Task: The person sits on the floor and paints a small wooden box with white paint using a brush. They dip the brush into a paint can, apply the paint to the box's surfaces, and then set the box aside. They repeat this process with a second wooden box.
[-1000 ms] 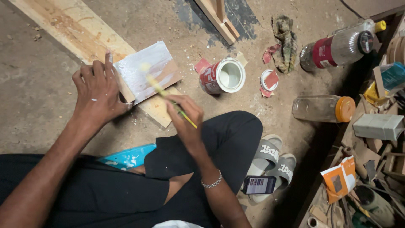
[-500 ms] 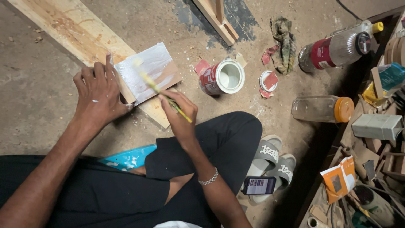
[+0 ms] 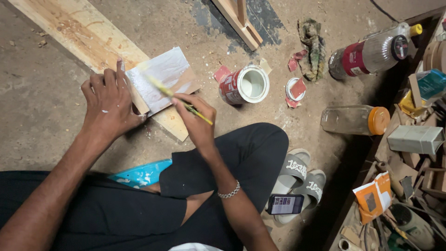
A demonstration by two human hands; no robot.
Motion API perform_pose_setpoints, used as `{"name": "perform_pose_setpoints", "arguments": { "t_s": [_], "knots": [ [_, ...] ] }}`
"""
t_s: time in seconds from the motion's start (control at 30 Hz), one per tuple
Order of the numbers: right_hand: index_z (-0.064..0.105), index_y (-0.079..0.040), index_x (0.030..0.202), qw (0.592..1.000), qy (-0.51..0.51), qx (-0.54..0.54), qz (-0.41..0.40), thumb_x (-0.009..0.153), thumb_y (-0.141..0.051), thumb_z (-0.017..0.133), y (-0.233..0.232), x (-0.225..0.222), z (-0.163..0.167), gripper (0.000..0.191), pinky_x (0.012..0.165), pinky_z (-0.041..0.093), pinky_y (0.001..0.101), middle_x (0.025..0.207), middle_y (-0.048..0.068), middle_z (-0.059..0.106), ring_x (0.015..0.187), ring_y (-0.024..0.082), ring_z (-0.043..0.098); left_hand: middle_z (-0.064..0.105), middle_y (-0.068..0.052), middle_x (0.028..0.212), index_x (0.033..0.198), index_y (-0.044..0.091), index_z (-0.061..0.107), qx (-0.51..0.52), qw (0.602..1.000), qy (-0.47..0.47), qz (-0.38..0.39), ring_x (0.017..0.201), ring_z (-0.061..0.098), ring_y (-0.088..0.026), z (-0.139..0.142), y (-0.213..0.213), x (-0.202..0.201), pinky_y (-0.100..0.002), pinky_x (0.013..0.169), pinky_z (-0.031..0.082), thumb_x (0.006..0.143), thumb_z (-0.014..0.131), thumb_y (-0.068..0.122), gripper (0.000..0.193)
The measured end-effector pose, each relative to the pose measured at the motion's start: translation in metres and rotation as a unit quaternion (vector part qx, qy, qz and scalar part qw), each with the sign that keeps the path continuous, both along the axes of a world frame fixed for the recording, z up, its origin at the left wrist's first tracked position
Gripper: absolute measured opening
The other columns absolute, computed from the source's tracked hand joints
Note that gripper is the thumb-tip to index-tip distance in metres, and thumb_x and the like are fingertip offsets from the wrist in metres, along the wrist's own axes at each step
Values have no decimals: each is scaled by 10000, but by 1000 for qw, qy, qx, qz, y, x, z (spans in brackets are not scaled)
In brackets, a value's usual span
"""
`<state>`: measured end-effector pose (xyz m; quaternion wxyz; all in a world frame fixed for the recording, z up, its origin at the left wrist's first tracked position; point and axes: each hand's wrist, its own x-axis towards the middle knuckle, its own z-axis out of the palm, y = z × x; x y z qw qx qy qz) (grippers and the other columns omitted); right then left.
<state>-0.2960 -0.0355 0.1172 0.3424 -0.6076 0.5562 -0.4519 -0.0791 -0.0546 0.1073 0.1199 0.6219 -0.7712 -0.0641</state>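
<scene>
Two bare hands work over a small wooden block (image 3: 162,81) that rests on the near end of a long pale plank (image 3: 79,32) lying slantwise across a dusty concrete floor (image 3: 32,121). The block's top face is coated in wet white paint, with a strip of bare wood left along its right edge. The left hand (image 3: 109,104) lies flat on the plank, fingers close together and slightly bent, their tips pressed against the block's left edge. The right hand (image 3: 197,123) pinches a thin yellow-handled paintbrush (image 3: 179,100) between thumb and fingertips; the brush tip lies on the painted face near its middle. Just right of the block stands an open paint can (image 3: 244,85) holding white paint, with its lid (image 3: 296,89) lying beside it on the floor. Open floor stretches to the left of the plank and between the can and the person's black-clad knee (image 3: 260,144). Farther right the space tightens: a crumpled rag (image 3: 312,49), a large plastic bottle (image 3: 371,51) on its side, a clear jar with an orange lid (image 3: 355,120), a pair of grey slides (image 3: 299,179) with a phone (image 3: 285,204) on them, and a cluttered heap of tools and scraps (image 3: 409,186) along the right edge.
</scene>
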Motion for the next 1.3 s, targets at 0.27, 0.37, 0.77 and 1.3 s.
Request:
{"name": "perform_pose_setpoints", "arguments": {
  "t_s": [0.27,0.37,0.77,1.3],
  "knots": [
    [736,11,1147,991,51,-82,-88,990,-80,731,-13,-20,-4,182,836,565,272,1072,115,749,949,128,704,477,-241,1229,1566,-178,326,12,1000,3,-6,1126,448,-410,5,2,0,-554,994,333,558,894,420,1302],
    [735,11,1146,982,121,-125,-73,998,-69,710,-5,-17,2,169,824,566,274,1082,114,742,945,143,718,476,-239,1233,1565,-173,319,16,1000,9,-3,1134,446,-411,5,3,0,-558,996,329,536,892,410,1314],
    [732,11,1104,976,154,-132,-75,1011,-47,681,-2,-22,16,122,706,564,298,957,132,749,817,168,731,483,-220,1204,1584,-167,346,-2,1000,-14,4,1113,467,-400,-1,0,1,-550,985,342,649,854,439,1225],
    [717,24,1057,976,189,-104,-36,1000,-25,667,18,-31,29,90,688,521,350,905,157,702,775,253,688,479,-211,1215,1572,-158,350,6,999,-32,3,1127,456,-397,-1,-2,0,-535,988,342,614,864,479,1260]
  ]
}}
